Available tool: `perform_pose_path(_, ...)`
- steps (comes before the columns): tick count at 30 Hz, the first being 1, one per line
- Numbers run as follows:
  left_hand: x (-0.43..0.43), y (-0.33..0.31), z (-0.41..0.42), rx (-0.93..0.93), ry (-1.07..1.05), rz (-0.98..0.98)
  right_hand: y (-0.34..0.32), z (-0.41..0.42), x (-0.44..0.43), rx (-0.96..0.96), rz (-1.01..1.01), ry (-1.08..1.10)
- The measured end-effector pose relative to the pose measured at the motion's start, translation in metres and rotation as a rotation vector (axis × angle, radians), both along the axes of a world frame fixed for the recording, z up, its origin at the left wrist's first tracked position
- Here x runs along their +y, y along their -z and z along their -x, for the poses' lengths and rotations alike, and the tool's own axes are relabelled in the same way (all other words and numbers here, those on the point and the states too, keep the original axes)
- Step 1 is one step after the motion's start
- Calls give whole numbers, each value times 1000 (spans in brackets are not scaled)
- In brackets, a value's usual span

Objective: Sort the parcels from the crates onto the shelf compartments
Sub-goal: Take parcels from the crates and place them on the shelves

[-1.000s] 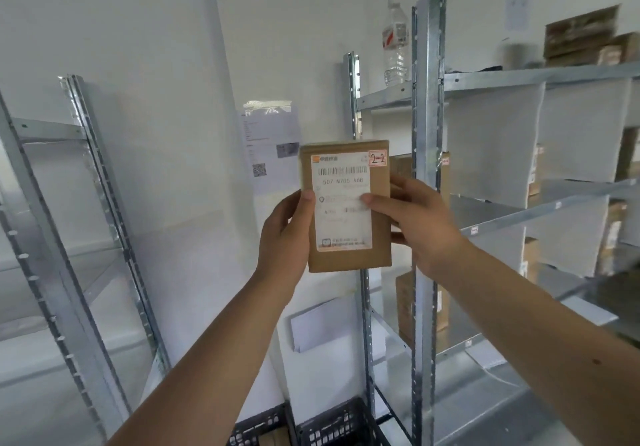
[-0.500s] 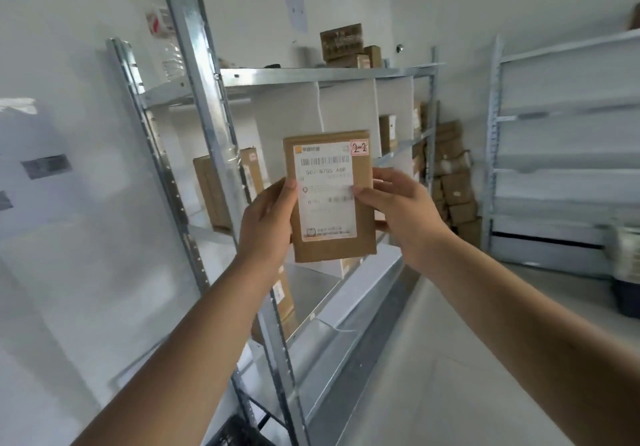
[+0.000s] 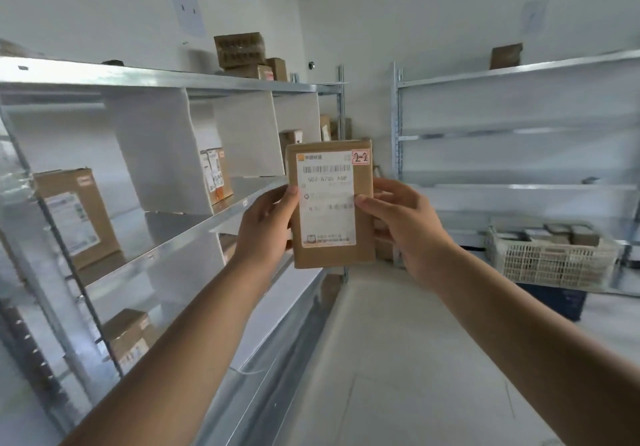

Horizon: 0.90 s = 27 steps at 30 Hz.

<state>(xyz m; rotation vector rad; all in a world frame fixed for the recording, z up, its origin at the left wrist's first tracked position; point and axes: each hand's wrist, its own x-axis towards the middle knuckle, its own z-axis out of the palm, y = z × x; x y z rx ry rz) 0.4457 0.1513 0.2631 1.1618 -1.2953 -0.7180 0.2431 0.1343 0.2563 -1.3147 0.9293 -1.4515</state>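
I hold a flat brown parcel (image 3: 331,203) upright in front of me, its white label facing me with a red-framed tag reading 2-2 at the top right. My left hand (image 3: 265,229) grips its left edge, thumb on the label. My right hand (image 3: 403,223) grips the right edge, thumb on the label too. To the left runs the metal shelf (image 3: 173,80) with white dividers forming compartments; several brown parcels (image 3: 74,217) stand in them.
A white mesh crate (image 3: 550,258) with several parcels sits on a dark blue crate (image 3: 554,300) at the right, by a second metal shelf (image 3: 519,133). Boxes (image 3: 242,52) rest on top of the left shelf. A pale floor aisle runs ahead.
My view has swung right, from the shelf's end post to along the aisle; the crate at the right came into sight. Both hands keep the same hold on the parcel.
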Motion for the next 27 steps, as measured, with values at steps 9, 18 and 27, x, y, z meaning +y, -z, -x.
perform_pose_path(9,-83,20,35,54,35,-57,16,42,-71,-1,-45,35)
perform_pose_path(18,-185,50,23,37,86,-127,57,38,-173,-8,-122,53)
perform_pose_path(27,-313,76,21,32,181,-199,80,37,-289,25,-203,124)
